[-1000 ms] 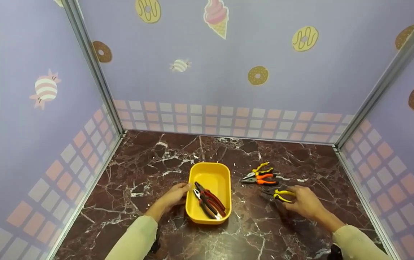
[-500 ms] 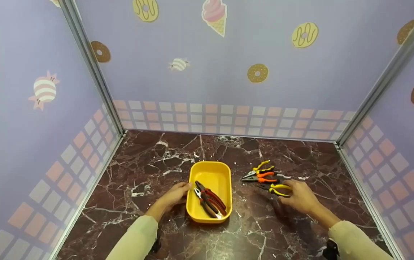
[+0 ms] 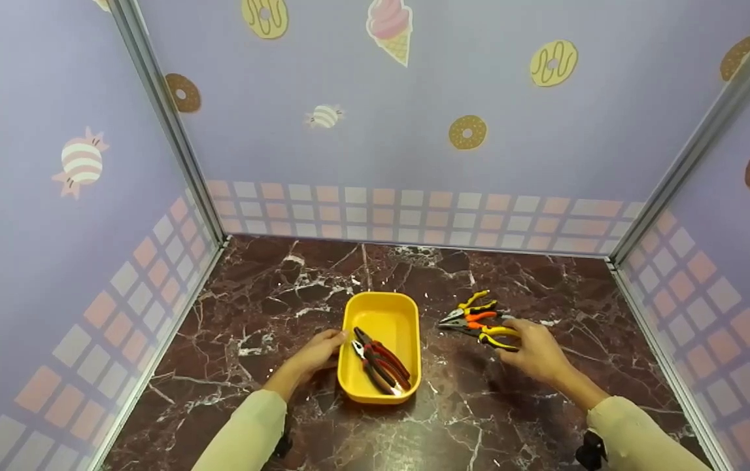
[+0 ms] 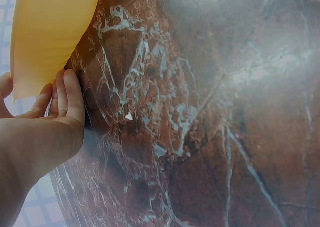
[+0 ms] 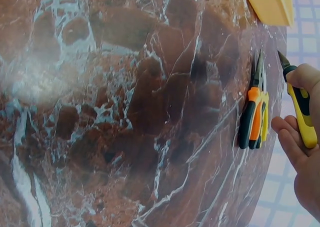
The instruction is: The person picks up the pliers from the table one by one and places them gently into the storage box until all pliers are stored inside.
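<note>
My right hand [image 3: 535, 353] holds a pair of pliers [image 3: 497, 337] by its yellow-and-black handles. In the right wrist view these pliers [image 5: 301, 109] are raised off the table, tip pointing away from the hand. Beyond them on the table are orange-handled pliers [image 3: 481, 316], partly hidden behind the held pair, and another yellow-handled pair [image 3: 474, 301]. My left hand [image 3: 312, 353] grips the left side of a yellow box [image 3: 378, 399], with the thumb at its rim and the fingers against its outer wall. Two pairs of pliers with red-and-black handles [image 3: 388, 360] lie inside the box.
The dark red marble-patterned tabletop [image 3: 296, 418] is enclosed by a printed back wall [image 3: 375, 157], a left wall [image 3: 41, 261] and a right wall [image 3: 734, 261]. Metal posts [image 3: 172, 118] stand at the corners.
My right hand has moved left and away from me with the yellow-and-black pliers, which now overlap the orange pair in the head view. The left hand and box have stayed put.
</note>
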### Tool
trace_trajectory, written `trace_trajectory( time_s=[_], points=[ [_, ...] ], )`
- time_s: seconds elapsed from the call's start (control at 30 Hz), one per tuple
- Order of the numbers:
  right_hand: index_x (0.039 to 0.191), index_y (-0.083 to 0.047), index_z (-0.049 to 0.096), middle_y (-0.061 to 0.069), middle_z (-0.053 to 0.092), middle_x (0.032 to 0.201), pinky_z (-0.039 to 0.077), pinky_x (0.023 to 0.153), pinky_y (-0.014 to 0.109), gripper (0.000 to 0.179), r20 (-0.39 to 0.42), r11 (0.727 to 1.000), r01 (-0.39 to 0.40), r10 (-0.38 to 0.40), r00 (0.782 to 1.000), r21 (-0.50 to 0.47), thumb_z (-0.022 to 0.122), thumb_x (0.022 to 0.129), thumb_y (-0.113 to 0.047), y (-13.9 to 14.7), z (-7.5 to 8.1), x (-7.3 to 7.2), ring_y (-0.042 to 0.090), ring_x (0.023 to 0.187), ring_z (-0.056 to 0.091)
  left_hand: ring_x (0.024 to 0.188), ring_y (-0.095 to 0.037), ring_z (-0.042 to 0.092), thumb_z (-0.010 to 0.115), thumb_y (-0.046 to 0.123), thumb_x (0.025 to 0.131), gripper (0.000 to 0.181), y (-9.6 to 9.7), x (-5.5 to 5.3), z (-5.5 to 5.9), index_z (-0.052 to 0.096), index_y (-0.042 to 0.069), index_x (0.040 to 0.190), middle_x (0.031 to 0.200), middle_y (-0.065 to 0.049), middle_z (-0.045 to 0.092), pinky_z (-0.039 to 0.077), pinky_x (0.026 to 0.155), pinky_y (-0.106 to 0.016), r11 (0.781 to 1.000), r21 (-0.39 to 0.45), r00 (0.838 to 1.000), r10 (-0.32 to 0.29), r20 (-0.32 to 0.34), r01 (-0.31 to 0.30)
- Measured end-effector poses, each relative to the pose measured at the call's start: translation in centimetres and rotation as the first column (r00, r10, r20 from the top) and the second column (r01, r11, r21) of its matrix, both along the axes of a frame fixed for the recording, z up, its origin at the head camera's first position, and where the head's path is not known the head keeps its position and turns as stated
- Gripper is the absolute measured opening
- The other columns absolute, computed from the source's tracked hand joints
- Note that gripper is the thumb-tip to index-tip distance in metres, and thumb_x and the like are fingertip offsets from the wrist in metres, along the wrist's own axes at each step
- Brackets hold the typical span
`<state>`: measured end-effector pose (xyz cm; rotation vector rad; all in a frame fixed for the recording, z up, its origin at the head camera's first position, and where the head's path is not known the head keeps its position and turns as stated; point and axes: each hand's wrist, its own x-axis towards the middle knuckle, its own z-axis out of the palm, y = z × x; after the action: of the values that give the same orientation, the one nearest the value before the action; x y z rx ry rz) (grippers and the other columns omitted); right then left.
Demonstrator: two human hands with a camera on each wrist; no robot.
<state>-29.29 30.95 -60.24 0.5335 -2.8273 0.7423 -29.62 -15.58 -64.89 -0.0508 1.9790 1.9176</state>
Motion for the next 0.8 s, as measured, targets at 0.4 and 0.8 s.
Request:
trace_trajectory(
  time_s=[0.4, 0.8],
  points=[
    [0.127, -0.001, 0.069, 0.016, 0.072, 0.119, 0.063, 0.089, 0.047, 0.050, 0.037, 0.972, -0.080, 0.090, 0.995, -0.220, 0.088, 0.081, -0.004, -2.1, 0.1, -0.3, 0.035, 0.105, 0.075, 0.125, -0.039, 0.063, 0.046, 0.026, 0.115, 0.048, 0.0, -0.1, -0.1, 0.046, -0.012, 0.144, 0.136, -0.030, 0.062, 0.057, 0.104, -0.049, 1.000, -0.013, 1.000, -0.004, 0.015, 0.004],
    [0.127, 0.002, 0.066, 0.012, 0.072, 0.121, 0.062, 0.092, 0.038, 0.051, 0.047, 0.959, -0.084, 0.100, 0.994, -0.269, 0.089, 0.081, 0.000, -4.0, 0.4, -0.5, 0.025, 0.107, 0.075, 0.124, -0.037, 0.064, 0.048, 0.026, 0.115, 0.047, 0.1, -0.1, -0.3, 0.049, -0.012, 0.142, 0.135, -0.029, 0.062, 0.056, 0.105, -0.049, 1.000, -0.010, 1.000, 0.018, 0.012, -0.018]
  ],
)
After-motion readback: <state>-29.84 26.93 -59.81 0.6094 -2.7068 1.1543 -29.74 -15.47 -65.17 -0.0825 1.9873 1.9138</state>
